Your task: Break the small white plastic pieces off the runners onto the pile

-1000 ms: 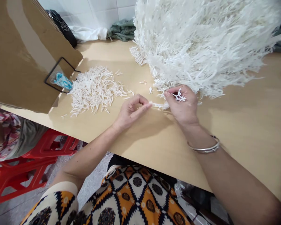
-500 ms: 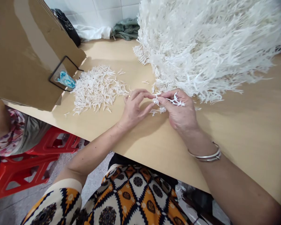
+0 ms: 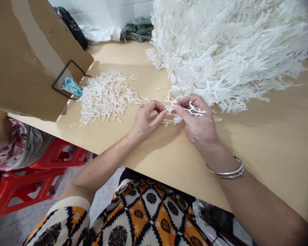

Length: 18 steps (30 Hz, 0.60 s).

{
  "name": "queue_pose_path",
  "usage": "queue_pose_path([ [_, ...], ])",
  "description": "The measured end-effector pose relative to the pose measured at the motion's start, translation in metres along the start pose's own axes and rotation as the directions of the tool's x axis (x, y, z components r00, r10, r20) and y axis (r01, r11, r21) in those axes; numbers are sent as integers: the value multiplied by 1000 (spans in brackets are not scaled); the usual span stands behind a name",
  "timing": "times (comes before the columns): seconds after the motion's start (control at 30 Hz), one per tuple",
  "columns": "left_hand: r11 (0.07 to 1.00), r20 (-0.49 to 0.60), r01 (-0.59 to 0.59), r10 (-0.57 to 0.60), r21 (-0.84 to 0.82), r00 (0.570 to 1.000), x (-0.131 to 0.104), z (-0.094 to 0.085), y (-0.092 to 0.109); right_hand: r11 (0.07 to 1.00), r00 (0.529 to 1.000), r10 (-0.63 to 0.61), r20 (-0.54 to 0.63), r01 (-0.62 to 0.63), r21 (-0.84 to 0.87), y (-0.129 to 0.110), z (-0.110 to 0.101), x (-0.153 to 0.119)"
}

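My right hand (image 3: pixel 199 119) pinches a white branched plastic sprig (image 3: pixel 195 111) between thumb and forefinger; its forked tips stick out over the back of the thumb. At the sprig's other end, my left hand (image 3: pixel 146 118) has thumb and forefinger pressed together on a small white part. Just below the fingertips, a few white bits (image 3: pixel 176 119) lie on the table. Behind my right hand rises a big heap of white branched sprigs (image 3: pixel 228 58). A smaller pile of short white pieces (image 3: pixel 106 97) spreads to the left of my left hand.
On the left a cardboard box (image 3: pixel 38 65) stands beside a black wire frame (image 3: pixel 64 73) and a clear cup with blue-and-white contents (image 3: pixel 72 87). Dark green cloth (image 3: pixel 137 29) lies by the tiled wall. Another person sits near red stools (image 3: pixel 28 184) beyond the table's near edge.
My left thumb and forefinger have closed from a slightly parted position into a pinch at the sprig's end. The right hand keeps its hold almost unmoved.
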<state>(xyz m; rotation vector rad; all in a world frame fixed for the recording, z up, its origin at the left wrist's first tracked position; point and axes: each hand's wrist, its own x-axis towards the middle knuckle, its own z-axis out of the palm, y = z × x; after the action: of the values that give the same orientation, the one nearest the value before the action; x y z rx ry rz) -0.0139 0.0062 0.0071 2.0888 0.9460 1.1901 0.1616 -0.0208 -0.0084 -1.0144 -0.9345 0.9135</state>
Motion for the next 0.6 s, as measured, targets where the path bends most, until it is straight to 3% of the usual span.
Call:
queue_pose_path([
  [0.13,998,-7,37,-37,-59,999,0,1,-1,994,990,97,103,-91,-58,-3,-2,-1],
  [0.3,979,43,139,-134,-152,990,-2,4,-5,991,987,93,132,-79,-111,-4,-5,-2],
  [0.5,995,45,17,-13,-96,999,-2,4,-6,974,993,-37,110,60,-218,1,-6,-3],
  [0.6,998,88,16,-10,-65,996,-1,2,-4,954,991,-76,111,105,-280,2,-7,-5],
])
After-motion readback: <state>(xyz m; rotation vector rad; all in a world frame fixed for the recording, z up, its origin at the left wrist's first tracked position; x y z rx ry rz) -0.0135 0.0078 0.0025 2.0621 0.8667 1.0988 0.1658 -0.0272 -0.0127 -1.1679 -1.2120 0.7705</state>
